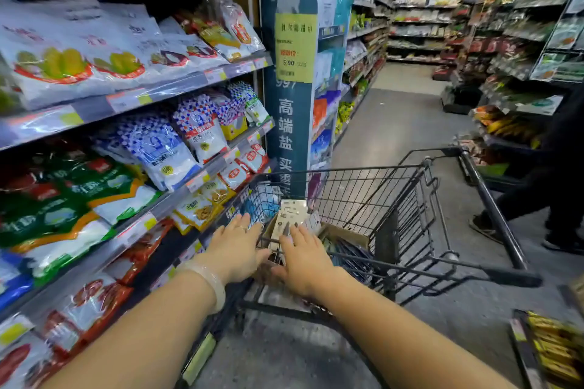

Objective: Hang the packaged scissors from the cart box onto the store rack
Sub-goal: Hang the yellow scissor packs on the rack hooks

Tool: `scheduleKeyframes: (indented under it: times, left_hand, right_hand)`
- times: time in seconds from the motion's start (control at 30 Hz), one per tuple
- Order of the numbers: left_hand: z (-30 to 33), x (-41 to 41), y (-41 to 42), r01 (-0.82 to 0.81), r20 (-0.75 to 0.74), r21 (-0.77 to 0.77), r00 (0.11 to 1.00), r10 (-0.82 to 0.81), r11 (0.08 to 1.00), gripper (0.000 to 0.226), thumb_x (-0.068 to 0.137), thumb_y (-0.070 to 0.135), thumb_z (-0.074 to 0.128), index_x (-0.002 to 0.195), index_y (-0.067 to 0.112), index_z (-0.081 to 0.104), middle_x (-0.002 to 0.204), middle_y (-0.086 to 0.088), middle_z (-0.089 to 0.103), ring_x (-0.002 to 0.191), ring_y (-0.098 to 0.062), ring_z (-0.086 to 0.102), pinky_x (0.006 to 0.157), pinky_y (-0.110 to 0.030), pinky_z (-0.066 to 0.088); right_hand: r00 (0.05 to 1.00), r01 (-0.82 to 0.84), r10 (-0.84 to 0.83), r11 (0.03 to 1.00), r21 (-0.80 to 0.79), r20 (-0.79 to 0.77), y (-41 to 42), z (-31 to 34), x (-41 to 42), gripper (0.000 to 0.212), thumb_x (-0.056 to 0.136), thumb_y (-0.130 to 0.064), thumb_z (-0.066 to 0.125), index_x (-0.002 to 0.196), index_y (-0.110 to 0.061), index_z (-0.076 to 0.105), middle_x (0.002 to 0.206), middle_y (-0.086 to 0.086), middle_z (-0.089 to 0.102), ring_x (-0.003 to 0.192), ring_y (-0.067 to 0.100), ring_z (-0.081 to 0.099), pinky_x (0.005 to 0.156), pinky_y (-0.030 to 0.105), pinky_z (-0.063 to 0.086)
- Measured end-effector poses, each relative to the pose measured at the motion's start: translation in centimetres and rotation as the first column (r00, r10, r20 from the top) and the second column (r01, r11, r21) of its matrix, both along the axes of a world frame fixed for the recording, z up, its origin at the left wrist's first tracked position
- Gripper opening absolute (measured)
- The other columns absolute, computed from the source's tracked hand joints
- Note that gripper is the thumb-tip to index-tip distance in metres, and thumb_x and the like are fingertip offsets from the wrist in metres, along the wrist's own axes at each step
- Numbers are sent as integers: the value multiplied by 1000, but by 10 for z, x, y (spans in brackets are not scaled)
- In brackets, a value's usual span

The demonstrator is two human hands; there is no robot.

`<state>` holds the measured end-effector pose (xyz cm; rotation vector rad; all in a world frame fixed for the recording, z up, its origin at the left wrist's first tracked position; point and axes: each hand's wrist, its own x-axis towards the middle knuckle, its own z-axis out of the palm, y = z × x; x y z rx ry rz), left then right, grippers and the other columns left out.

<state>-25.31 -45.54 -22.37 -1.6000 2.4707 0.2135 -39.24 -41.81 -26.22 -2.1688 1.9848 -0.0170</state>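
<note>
Both hands are down in the cart, fingers pretty much straight and spread. The right hand (304,257) lies flat against the front of the packaged scissors (292,219), and the left hand (235,248) is just beside them on the left, not gripping anything. The packs stand upright in a cardboard box (344,235) at the near left corner of the wire cart (407,208). Bagged goods fill the shelves (132,98) on the left.
</note>
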Motion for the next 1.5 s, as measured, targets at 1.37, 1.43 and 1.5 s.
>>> scheduleKeyframes:
  times: [1.37, 1.43, 1.5]
  left_hand:
    - [-238, -161, -330, -65, 57, 670, 998, 35, 740, 54, 96, 32, 45, 143, 9, 30, 145, -12, 40, 131, -29, 42, 102, -34, 38]
    - [-251, -163, -332, -94, 62, 680, 996, 70, 727, 54, 95, 31, 46, 142, 9, 31, 145, -12, 41, 131, -28, 42, 103, -34, 39]
    - [-261, -164, -334, -118, 93, 674, 993, 74, 730, 55, 94, 32, 47, 142, 10, 31, 144, -12, 40, 131, -30, 42, 104, -36, 40]
  right_hand:
    - [710, 419, -685, 598, 683, 164, -267, -216, -175, 43, 95, -32, 48, 129, -6, 43, 134, 14, 45, 123, 29, 44, 102, 35, 39]
    - [707, 408, -686, 591, 696, 169, -272, -225, -178, 44, 94, -30, 48, 131, -7, 42, 135, 14, 45, 125, 29, 44, 102, 34, 38]
    - [709, 398, -686, 579, 711, 162, -276, -231, -183, 43, 94, -29, 48, 131, -8, 43, 134, 13, 46, 124, 28, 45, 101, 34, 39]
